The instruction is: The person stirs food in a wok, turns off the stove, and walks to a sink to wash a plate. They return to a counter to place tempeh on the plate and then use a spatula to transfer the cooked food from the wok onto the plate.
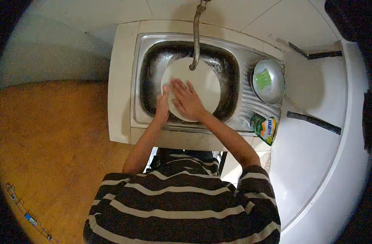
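Observation:
A round white plate (206, 87) is in the metal sink (230, 81), below the curved faucet (196, 36). My left hand (163, 106) is at the plate's left edge, with the thumb raised along the rim; it holds the plate there. My right hand (187, 99) lies flat over the plate's left middle, its fingers spread and slightly blurred. Whether water is running from the faucet cannot be made out.
On the ribbed drainboard (247, 99) at the right stands a metal bowl (275, 87) with a green sponge or packet (263, 79) in it. A green pouch (265, 128) lies at the drainboard's front corner. Black brackets (314, 122) are farther right.

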Available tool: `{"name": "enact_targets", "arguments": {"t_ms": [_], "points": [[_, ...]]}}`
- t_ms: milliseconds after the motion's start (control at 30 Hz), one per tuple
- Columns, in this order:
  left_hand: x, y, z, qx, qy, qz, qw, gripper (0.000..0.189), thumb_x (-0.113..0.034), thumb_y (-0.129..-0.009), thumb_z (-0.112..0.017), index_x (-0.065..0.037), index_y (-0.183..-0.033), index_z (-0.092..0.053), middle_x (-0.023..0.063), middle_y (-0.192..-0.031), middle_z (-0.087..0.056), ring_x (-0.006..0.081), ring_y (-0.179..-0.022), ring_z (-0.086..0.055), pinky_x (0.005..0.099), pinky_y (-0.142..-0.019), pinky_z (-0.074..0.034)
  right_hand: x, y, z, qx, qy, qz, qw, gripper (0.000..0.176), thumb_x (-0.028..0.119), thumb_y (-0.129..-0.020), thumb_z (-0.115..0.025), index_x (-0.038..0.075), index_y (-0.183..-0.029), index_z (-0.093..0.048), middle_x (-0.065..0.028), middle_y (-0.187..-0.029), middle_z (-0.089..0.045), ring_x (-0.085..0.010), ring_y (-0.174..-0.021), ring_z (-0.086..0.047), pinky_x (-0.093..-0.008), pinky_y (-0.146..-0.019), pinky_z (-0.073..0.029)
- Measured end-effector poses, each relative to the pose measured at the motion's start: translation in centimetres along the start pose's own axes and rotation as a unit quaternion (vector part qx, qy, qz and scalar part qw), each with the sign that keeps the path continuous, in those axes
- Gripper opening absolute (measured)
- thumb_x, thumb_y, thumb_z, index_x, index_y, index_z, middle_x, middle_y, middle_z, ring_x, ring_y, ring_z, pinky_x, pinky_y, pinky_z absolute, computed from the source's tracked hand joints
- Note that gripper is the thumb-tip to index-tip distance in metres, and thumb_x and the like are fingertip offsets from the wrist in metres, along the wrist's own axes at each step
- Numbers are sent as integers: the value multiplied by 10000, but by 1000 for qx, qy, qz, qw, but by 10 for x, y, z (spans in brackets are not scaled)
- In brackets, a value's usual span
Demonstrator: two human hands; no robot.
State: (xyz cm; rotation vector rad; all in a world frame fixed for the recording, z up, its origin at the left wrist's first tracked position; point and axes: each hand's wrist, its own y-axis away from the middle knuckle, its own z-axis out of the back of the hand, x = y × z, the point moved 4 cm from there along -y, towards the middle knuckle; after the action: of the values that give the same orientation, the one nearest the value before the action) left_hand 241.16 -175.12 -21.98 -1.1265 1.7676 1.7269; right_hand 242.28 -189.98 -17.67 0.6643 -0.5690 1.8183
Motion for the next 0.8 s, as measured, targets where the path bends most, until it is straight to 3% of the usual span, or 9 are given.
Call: {"name": "enact_targets", "arguments": {"t_ms": [200,233,333,367,400,467,600,667,800], "points": [[-1,-4,1,76,-6,-23,997,620,-532,-962,-527,23,-1236,-566,100,-1135,-623,181,-1060,-566,339,-937,-444,-38,-23,0,-203,67,-69,974,625,225,-916,-527,-64,-1433,-327,-300,-1450,-372,-435,-1380,-300,-514,-1159,-214],[-4,-4,-2,73,11,-56,996,612,-528,-964,-526,23,-1224,-579,102,-1139,-624,180,-1056,-569,333,-931,-446,-13,-25,-4,-84,28,-29,996,505,193,-913,-524,-68,-1337,-440,-280,-1447,-382,-420,-1362,-337,-530,-1144,-218],[-5,-4,3,85,54,-20,995,642,-524,-963,-529,32,-1284,-532,118,-1195,-614,202,-1079,-582,339,-948,-447,0,-35,5,-39,76,33,996,495,207,-914,-524,-29,-1344,-457,-283,-1411,-420,-423,-1336,-369,-535,-1129,-234],[-8,-9,6,86,54,-22,995,642,-524,-963,-529,32,-1284,-532,118,-1195,-614,202,-1079,-582,339,-948,-447,-66,-32,-30,-131,103,-64,984,619,298,-939,-520,-2,-1450,-340,-294,-1456,-364,-472,-1386,-277,-560,-1145,-193],[-7,-19,18,30,33,4,999,663,-524,-962,-531,37,-1314,-499,128,-1226,-602,218,-1095,-585,345,-961,-448,-76,-23,-8,-240,243,-44,939,543,315,-941,-542,-9,-1366,-446,-286,-1246,-545,-442,-1216,-481,-544,-1071,-316],[-17,-27,36,-24,11,26,999,686,-523,-961,-533,42,-1343,-466,137,-1257,-590,233,-1112,-588,352,-974,-448,-90,-12,26,-125,62,-271,952,626,399,-966,-521,-18,-1415,-393,-268,-1422,-432,-451,-1351,-356,-518,-1148,-227],[-52,-16,34,57,62,39,996,740,-531,-943,-558,51,-1378,-415,152,-1280,-575,246,-1132,-586,379,-987,-457,-114,19,8,-90,-275,-336,896,651,422,-949,-579,-8,-1407,-409,-228,-1397,-476,-389,-1299,-448,-467,-1101,-343],[-47,-32,36,86,15,22,996,757,-532,-934,-572,48,-1390,-402,154,-1309,-550,246,-1153,-572,390,-985,-462,-79,33,13,-75,-721,-326,606,668,399,-925,-637,-2,-1407,-410,-196,-1376,-499,-327,-1215,-532,-409,-1023,-441],[-78,-10,3,62,-143,-13,988,759,-499,-929,-589,39,-1416,-367,201,-1378,-488,322,-1196,-544,413,-990,-460,-65,45,14,-147,-675,-359,627,613,357,-928,-644,3,-1382,-433,-177,-1330,-536,-292,-1159,-571,-389,-982,-476]]}}
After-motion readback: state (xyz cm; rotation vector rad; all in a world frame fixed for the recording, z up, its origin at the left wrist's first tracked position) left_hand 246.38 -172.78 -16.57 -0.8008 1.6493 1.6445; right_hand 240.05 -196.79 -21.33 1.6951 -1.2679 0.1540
